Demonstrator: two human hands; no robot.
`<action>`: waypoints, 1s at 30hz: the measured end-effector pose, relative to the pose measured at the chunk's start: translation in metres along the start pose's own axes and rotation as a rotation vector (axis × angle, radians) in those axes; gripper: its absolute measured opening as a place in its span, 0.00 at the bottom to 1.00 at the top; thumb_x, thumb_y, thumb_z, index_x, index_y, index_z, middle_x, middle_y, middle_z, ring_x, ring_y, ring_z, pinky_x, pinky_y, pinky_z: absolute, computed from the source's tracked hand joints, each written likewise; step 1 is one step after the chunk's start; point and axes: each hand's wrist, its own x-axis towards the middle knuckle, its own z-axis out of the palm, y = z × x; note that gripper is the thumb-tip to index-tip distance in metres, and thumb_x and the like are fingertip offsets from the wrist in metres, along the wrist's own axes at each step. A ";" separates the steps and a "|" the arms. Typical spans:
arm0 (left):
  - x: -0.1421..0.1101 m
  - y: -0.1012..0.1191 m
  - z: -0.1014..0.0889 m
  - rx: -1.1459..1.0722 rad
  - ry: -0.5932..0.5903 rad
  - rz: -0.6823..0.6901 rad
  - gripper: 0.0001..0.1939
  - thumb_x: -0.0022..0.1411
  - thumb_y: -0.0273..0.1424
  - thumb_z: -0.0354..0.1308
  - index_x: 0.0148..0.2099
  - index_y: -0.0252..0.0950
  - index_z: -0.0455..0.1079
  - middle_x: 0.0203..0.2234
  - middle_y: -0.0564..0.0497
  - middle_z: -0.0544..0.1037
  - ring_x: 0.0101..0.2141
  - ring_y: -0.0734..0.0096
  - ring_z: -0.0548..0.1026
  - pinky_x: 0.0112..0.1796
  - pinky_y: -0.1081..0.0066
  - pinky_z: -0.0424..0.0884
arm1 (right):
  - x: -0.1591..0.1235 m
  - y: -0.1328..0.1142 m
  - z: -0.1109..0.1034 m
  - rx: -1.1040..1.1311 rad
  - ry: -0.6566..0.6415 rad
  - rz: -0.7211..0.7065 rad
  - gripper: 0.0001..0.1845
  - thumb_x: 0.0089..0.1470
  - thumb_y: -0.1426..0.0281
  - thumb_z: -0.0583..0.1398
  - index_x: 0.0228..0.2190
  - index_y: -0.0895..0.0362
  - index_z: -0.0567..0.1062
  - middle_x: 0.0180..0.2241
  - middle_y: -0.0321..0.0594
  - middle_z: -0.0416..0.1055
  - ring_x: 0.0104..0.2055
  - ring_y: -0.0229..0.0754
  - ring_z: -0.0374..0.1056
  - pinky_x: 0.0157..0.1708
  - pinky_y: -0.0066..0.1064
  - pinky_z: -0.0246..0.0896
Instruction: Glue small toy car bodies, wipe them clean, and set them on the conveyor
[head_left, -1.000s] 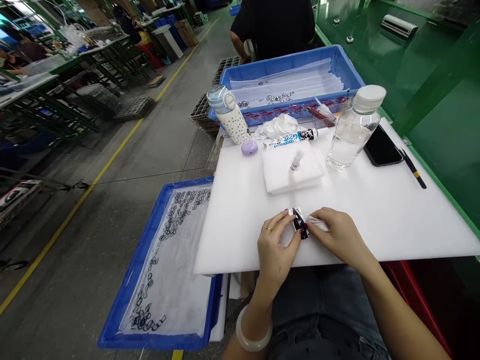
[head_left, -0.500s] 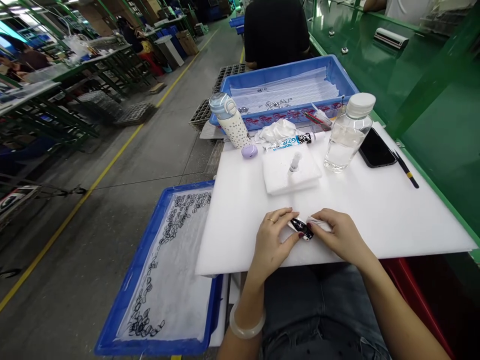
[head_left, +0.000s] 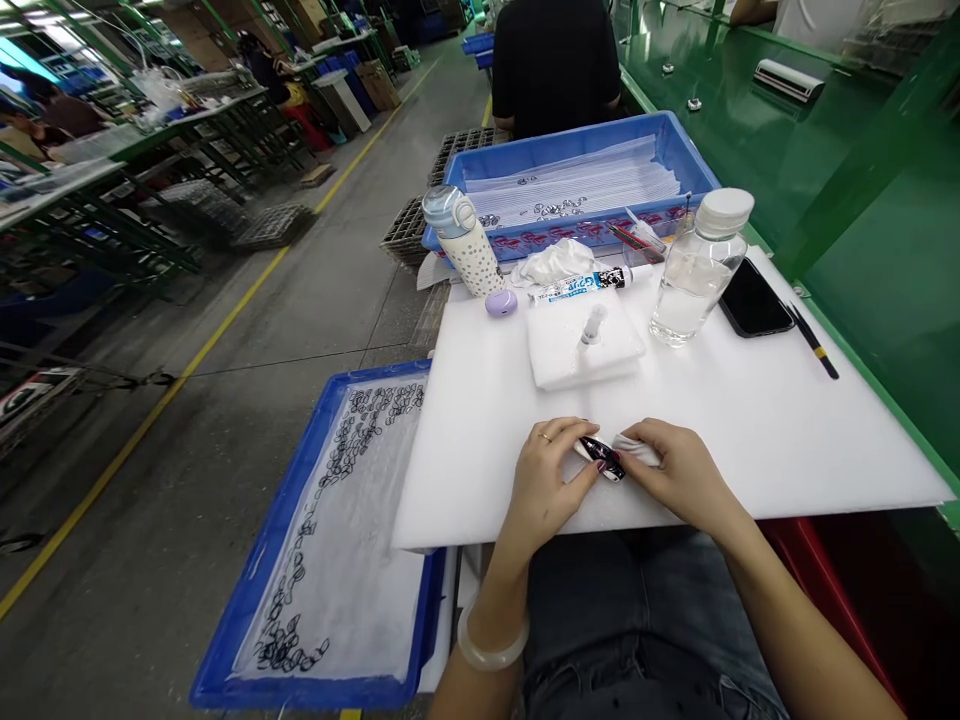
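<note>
My left hand (head_left: 551,475) pinches a small black glossy part (head_left: 602,457) against the white foam board (head_left: 750,420), near its front edge. My right hand (head_left: 671,472) is closed on a small white cloth (head_left: 637,447) that touches the part's right end. Both hands meet at the part. On my left wrist is a pale bangle (head_left: 491,645).
A blue tray (head_left: 247,580) of several small black rings sits lower left. Behind the hands lie a white pad with a small nozzle (head_left: 585,340), a glue tube (head_left: 581,284), a clear bottle (head_left: 697,270), a spotted flask (head_left: 465,240), a phone (head_left: 754,298) and a pen (head_left: 814,340). Another blue tray (head_left: 577,180) and a seated person (head_left: 555,60) are beyond.
The black part has turned from upright to lying flatter between my fingers. Both hands stay at the same spot on the board; the view shifted slightly.
</note>
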 end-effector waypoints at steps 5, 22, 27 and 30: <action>-0.005 -0.006 -0.001 0.017 -0.042 0.064 0.19 0.60 0.25 0.64 0.53 0.45 0.73 0.51 0.51 0.76 0.53 0.59 0.69 0.55 0.56 0.66 | -0.016 0.006 0.003 0.075 0.250 -0.159 0.06 0.61 0.71 0.58 0.36 0.55 0.77 0.28 0.36 0.71 0.28 0.36 0.67 0.26 0.27 0.60; -0.006 -0.001 0.000 0.009 0.007 0.020 0.15 0.58 0.25 0.66 0.47 0.42 0.75 0.41 0.52 0.78 0.45 0.61 0.70 0.49 0.59 0.69 | -0.014 0.001 0.013 -0.494 0.214 -0.233 0.16 0.65 0.66 0.53 0.41 0.52 0.80 0.38 0.42 0.73 0.28 0.35 0.67 0.22 0.28 0.55; -0.006 -0.002 0.001 0.012 0.011 0.014 0.15 0.57 0.24 0.66 0.47 0.40 0.75 0.41 0.52 0.78 0.45 0.62 0.70 0.49 0.61 0.68 | 0.001 0.004 -0.007 -0.670 0.374 -0.174 0.16 0.61 0.67 0.57 0.49 0.57 0.76 0.51 0.53 0.70 0.49 0.58 0.67 0.40 0.45 0.62; -0.006 -0.003 0.002 0.016 0.015 0.032 0.14 0.60 0.25 0.65 0.48 0.40 0.75 0.41 0.52 0.78 0.45 0.62 0.69 0.48 0.60 0.68 | -0.009 0.001 -0.008 -0.635 0.457 -0.261 0.12 0.60 0.66 0.60 0.45 0.55 0.76 0.54 0.52 0.69 0.55 0.59 0.63 0.52 0.54 0.53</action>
